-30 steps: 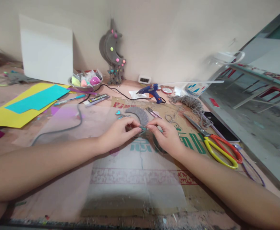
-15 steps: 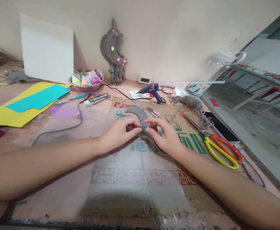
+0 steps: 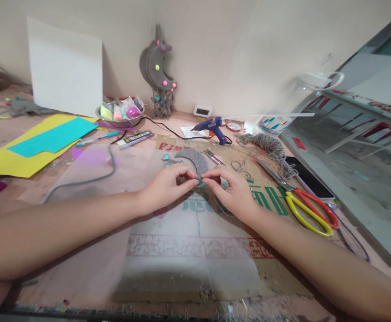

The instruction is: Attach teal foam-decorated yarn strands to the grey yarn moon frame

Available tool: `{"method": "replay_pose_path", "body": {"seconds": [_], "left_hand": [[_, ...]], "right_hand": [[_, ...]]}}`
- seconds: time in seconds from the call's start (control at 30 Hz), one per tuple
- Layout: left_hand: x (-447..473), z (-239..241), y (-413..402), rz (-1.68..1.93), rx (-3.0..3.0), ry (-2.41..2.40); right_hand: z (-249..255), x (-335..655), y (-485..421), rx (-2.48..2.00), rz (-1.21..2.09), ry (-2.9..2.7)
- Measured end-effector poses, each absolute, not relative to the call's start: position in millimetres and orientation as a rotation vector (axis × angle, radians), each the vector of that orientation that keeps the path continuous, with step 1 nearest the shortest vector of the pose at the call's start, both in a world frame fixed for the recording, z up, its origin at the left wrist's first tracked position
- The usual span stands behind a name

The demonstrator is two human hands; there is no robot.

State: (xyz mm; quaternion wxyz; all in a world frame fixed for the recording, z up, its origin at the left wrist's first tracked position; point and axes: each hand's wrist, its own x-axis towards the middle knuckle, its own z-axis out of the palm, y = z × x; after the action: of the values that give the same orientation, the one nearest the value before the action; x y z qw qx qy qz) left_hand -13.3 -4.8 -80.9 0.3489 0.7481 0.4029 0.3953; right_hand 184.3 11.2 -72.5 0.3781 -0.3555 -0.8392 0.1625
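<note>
With left hand (image 3: 168, 184), pinching small teal piece (image 3: 199, 180)

Closed on it, thumb to forefinger; just beyond, grey thread-wrapped crescent (image 3: 196, 159). Pinching the same piece from the right with right hand (image 3: 233, 190). Farther right, orange-and-yellow-handled scissors (image 3: 288, 188) beside phone (image 3: 310, 177).

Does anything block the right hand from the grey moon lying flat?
Nothing visible does: the right hand is at the near end of the grey moon, where it and the left hand seem to pinch a small teal piece.
</note>
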Motion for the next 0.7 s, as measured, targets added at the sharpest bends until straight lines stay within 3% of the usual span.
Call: {"method": "replay_pose_path", "body": {"seconds": [0.7], "left_hand": [[-12.8, -83.2, -1.6, 0.997, 1.756, 1.000]], "right_hand": [[-74.6, 186.8, 13.2, -0.858, 0.317, -2.197]]}}
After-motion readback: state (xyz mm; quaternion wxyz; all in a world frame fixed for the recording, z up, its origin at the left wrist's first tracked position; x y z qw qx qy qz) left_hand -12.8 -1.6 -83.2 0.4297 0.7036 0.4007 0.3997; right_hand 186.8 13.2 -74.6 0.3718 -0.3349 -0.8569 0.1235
